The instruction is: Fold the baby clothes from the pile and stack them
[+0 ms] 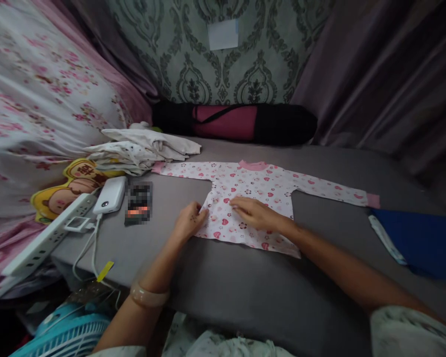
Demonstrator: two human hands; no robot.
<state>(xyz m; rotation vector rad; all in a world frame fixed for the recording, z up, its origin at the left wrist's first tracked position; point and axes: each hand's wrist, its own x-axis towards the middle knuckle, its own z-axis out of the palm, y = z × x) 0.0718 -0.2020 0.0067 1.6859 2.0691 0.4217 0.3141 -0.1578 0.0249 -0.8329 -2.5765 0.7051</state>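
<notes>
The small patterned shirt point(247, 191) lies spread flat in the middle of the frame. My left hand point(191, 219) touches its side edge, fingers loosely curled; whether they pinch cloth I cannot tell. My right hand point(254, 214) rests on its front, part-open, gripping nothing visible.

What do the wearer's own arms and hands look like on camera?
The left hand and right hand are gloveless. A wide, pale bangle circles the left forearm. The pale right sleeve has a faint greenish pattern; only an edge of the left sleeve shows.
</notes>
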